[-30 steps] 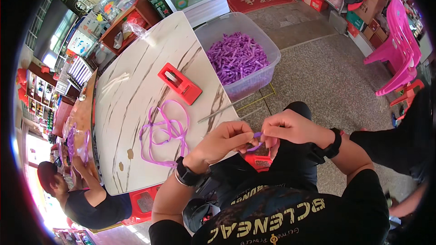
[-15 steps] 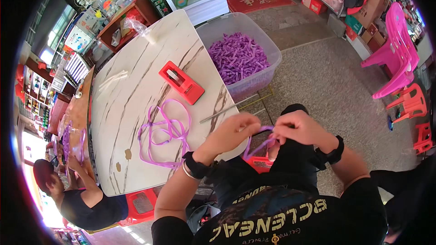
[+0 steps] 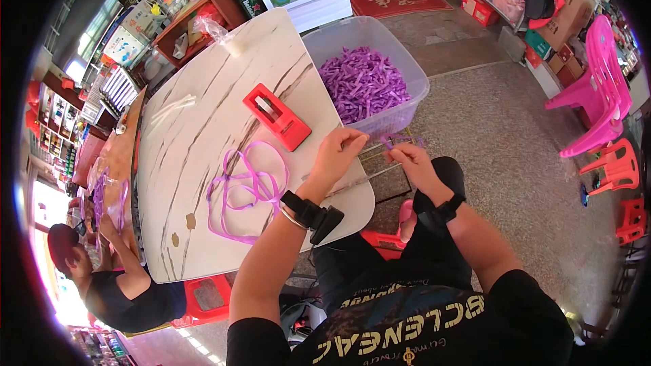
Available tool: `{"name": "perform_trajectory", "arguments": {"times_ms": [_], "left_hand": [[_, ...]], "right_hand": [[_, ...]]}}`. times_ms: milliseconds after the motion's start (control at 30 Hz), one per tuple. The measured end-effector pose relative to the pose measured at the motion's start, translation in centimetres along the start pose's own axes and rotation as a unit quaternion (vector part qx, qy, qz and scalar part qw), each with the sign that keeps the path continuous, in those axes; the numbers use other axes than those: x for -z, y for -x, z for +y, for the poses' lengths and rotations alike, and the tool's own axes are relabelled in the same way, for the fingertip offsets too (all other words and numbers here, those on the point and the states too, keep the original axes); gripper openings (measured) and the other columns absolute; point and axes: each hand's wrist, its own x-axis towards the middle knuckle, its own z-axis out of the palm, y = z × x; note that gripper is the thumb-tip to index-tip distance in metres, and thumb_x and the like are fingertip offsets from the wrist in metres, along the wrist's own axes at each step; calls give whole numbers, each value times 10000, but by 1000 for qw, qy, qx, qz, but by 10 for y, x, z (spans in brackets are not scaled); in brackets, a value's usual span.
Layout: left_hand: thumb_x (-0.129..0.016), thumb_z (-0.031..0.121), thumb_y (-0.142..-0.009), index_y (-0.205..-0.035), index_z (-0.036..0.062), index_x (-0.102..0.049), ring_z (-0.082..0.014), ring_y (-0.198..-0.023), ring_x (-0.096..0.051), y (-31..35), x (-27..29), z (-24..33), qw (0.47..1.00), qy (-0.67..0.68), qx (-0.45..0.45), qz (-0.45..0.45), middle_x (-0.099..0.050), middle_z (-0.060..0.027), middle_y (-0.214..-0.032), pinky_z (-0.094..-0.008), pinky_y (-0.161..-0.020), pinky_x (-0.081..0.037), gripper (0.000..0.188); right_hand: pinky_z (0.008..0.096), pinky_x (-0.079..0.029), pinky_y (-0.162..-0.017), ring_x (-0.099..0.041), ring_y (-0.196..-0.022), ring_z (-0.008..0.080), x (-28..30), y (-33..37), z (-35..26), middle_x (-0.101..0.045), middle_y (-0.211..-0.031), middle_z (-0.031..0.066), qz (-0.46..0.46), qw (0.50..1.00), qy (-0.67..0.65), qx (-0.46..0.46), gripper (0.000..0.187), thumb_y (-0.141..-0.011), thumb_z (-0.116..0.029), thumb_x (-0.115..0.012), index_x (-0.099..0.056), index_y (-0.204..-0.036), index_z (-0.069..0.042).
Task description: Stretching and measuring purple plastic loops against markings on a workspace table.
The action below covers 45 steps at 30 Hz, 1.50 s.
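Observation:
My left hand (image 3: 339, 154) is at the table's right edge, thumb and fingers pinched together; what they hold, if anything, I cannot make out. Across from it, past the edge, my right hand (image 3: 415, 165) is closed on a short purple ribbon (image 3: 388, 141), blurred at its fingertips. Just beyond both hands stands a clear plastic bin (image 3: 422, 85) with a heap of short purple ribbon pieces (image 3: 366, 85). On the marble-patterned table (image 3: 203, 163), a long purple ribbon (image 3: 259, 193) lies in loose loops left of my left forearm.
A red tape-dispenser-like holder (image 3: 278, 116) sits mid-table, with white sticks (image 3: 173, 108) to its left. A thin metal rod (image 3: 366, 177) juts past the table edge. Another person (image 3: 129, 291) sits at the left, handling purple strips. Pink and red plastic chairs (image 3: 600, 91) stand at the right.
Both hands have moved from above my lap forward toward the bin and drawn further apart. The purple ribbon between them has gone along with the right hand.

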Motion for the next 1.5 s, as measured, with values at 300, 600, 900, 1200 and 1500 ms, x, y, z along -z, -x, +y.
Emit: {"name": "perform_trajectory", "arguments": {"times_ms": [300, 600, 900, 1200, 1500], "left_hand": [[-644, 263, -729, -776, 107, -676, -193, -684, -556, -4, -9, 8, 986, -154, -51, 23, -574, -68, -753, -291, -599, -431, 166], [-670, 337, -670, -734, 144, -688, -219, -717, -560, -7, -13, 4, 971, -236, -32, 29, -558, -57, -746, -348, -611, -410, 205], [-679, 365, -655, -735, 153, -697, -231, -717, -591, -15, -10, 1, 964, -266, 6, -13, -608, -49, -737, -392, -603, -415, 228], [-641, 393, -676, -785, 198, -700, -214, -731, -607, -22, -6, 0, 955, -283, 68, -61, -652, -25, -738, -380, -622, -395, 231], [-637, 412, -686, -857, 198, -691, -199, -813, -596, -30, -3, -14, 965, -230, 97, -79, -655, -17, -794, -379, -712, -363, 280]], "right_hand": [[218, -389, -647, -492, -699, 64, -23, 9, 23, -564, -729, -9, 17, 997, -62, -39, 193, -871, -165, -521, -625, -896, -5], [217, -393, -608, -499, -681, 64, -27, 9, 25, -588, -749, 2, 22, 998, -50, -27, 185, -867, -158, -524, -622, -889, -2], [227, -437, -595, -589, -680, 99, 0, 73, -31, -641, -775, 49, -74, 986, -1, -150, 190, -854, -150, -532, -625, -887, 13], [311, -395, -744, -600, -767, 184, 11, 168, -84, -615, -735, 56, -138, 956, 254, 45, 113, -755, -174, -636, -612, -727, -68], [373, -358, -846, -450, -1028, 277, 16, 213, -89, -532, -998, 58, -113, 928, 342, 97, 132, -698, -198, -686, -634, -752, -89]]}}
